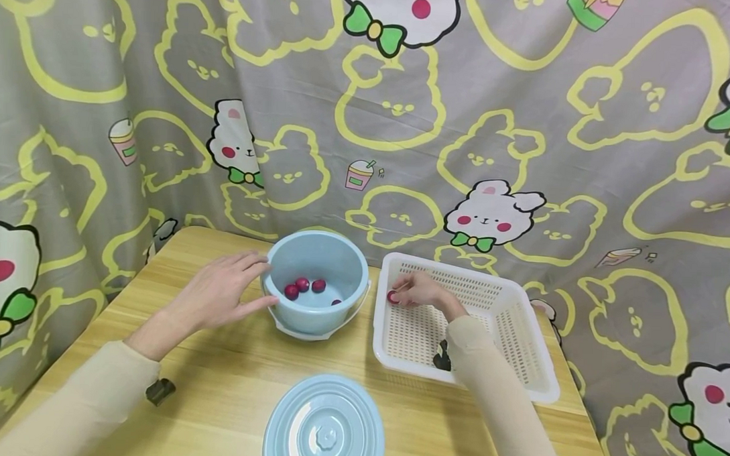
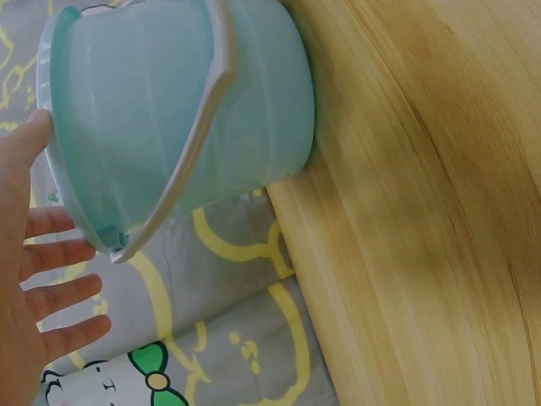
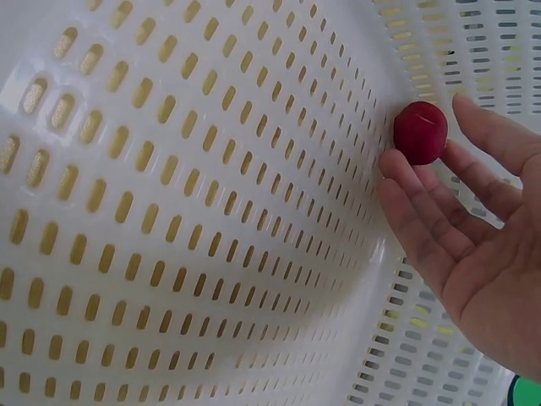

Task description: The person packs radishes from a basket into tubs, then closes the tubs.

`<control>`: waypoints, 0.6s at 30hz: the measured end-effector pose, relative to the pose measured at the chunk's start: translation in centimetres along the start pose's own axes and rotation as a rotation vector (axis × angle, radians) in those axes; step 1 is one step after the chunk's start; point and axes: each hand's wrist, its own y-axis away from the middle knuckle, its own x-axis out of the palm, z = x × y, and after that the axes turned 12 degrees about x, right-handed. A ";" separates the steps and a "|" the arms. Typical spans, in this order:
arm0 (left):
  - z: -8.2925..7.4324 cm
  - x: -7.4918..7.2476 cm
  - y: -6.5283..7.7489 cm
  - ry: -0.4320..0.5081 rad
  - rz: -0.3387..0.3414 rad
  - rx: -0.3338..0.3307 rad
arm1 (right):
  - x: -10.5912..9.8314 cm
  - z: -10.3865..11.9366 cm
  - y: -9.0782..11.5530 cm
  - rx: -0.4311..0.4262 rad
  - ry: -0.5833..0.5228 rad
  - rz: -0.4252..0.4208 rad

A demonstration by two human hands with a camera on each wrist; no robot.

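A light-blue bucket [image 1: 317, 320] stands upright, with several dark-red plums [image 1: 302, 284] inside. My left hand [image 1: 220, 290] is at its left side, fingers spread, the thumb right at the rim in the left wrist view. Reaching into a white slotted basket [image 1: 530, 351], my right hand [image 1: 422, 290] has its fingertips around a single plum [image 3: 420, 133] by the basket's left wall. The right wrist view shows the fingers curled under this plum and the thumb close above it.
A round light-blue lid [image 1: 325, 414] lies on the wooden table [image 1: 214, 397] in front of the bucket. The bucket's pale handle [image 2: 190, 156] hangs down its side. Behind the table hangs a grey curtain [image 1: 309, 85] with cartoon prints.
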 end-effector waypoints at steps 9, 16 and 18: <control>0.0 -0.1 0.0 -0.006 -0.003 0.003 | 0.2 0.1 0.0 0.010 0.010 0.002; 0.0 -0.1 0.0 -0.001 0.003 -0.002 | 0.3 -0.2 -0.1 -0.003 0.028 0.016; 0.0 -0.1 0.0 0.000 0.006 -0.004 | 0.3 -0.2 -0.1 0.005 0.042 0.013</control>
